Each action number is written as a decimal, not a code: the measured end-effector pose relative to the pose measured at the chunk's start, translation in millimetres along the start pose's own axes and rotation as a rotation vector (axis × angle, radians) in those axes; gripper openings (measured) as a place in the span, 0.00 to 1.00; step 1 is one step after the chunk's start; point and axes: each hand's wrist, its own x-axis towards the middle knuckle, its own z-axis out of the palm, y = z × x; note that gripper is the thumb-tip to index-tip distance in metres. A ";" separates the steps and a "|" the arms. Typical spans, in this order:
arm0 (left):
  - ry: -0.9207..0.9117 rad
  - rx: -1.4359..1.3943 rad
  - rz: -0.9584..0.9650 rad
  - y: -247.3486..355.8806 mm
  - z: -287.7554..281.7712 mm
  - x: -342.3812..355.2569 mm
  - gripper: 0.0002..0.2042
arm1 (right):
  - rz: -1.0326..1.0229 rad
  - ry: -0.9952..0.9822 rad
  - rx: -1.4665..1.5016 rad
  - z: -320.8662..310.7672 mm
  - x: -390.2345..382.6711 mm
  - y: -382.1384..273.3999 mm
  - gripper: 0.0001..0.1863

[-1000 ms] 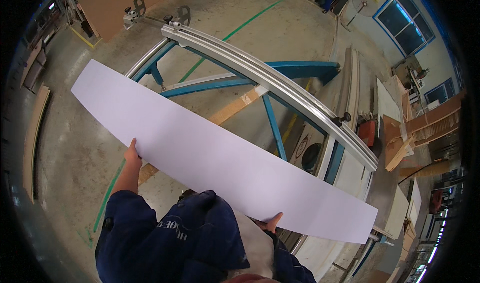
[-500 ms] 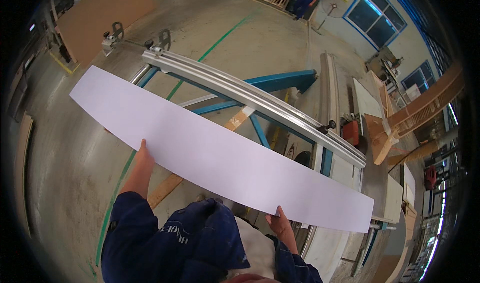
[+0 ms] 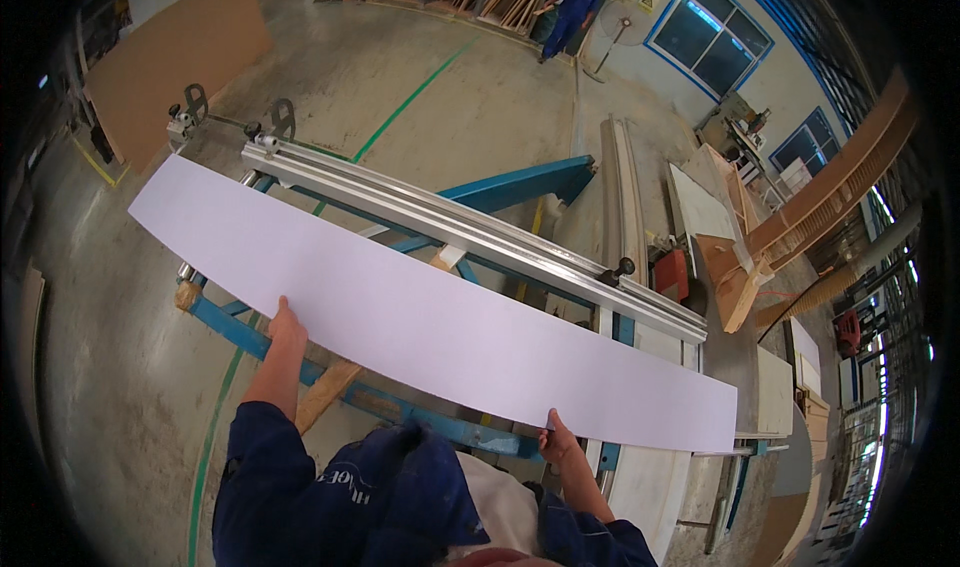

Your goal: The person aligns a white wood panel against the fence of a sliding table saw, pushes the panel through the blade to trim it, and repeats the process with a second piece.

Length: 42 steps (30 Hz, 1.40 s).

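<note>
At the near edge of the view, just beyond the dark blue sleeves, both hands grip the near long edge of a long white panel [image 3: 420, 312]. The left hand [image 3: 284, 329] hooks over that edge left of the middle; its fingers go under the board and are hidden, with only the back of the hand and thumb side showing. The right hand [image 3: 558, 439] clasps the edge further right, thumb on top, fingers curled below out of sight. The hands sit well apart, likely to keep so long and thin a board from sagging or swinging.

The panel runs from far left to near right, held roughly level above a blue steel frame [image 3: 330, 382], whose near rail passes beneath it. I cannot tell whether the board rests on the frame or hangs clear of it. A pale wooden offcut [image 3: 325, 392] lies against that near rail.

Just past the panel's far edge, a long grey aluminium guide rail [image 3: 470, 232] runs parallel to it, with clamps at its left end.

Further right, stacked boards [image 3: 725, 257] lie on a work surface. On the far concrete floor a green line [image 3: 405, 102] runs away, and a person in blue [image 3: 567, 12] stands by leaning timber near a window [image 3: 705, 32].
</note>
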 end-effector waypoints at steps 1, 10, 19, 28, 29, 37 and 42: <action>0.042 0.025 0.019 -1.1 2.8 -4.2 0.29 | 0.008 -0.005 0.018 3.5 2.1 -2.4 0.30; -0.361 0.163 0.037 0.5 3.1 -32.8 0.30 | -0.313 0.021 0.265 15.8 19.3 7.5 0.20; -0.792 1.402 0.775 -97.1 -52.1 -176.5 0.22 | -0.875 0.459 -0.260 -7.2 -57.1 41.0 0.20; -0.806 1.071 -0.632 -265.8 -45.1 -242.0 0.32 | -1.151 0.504 -1.067 -108.6 -76.8 -42.0 0.48; -0.777 0.967 -0.631 -277.6 -39.0 -248.2 0.32 | -1.155 0.518 -1.127 -125.8 -74.6 -44.2 0.50; -0.678 0.684 -0.556 -323.2 -21.8 -308.8 0.28 | -1.266 0.403 -1.389 -187.6 -49.9 -86.6 0.58; -0.505 0.583 -0.588 -326.4 -14.8 -320.9 0.32 | -1.357 0.376 -1.507 -192.9 -45.6 -107.8 0.58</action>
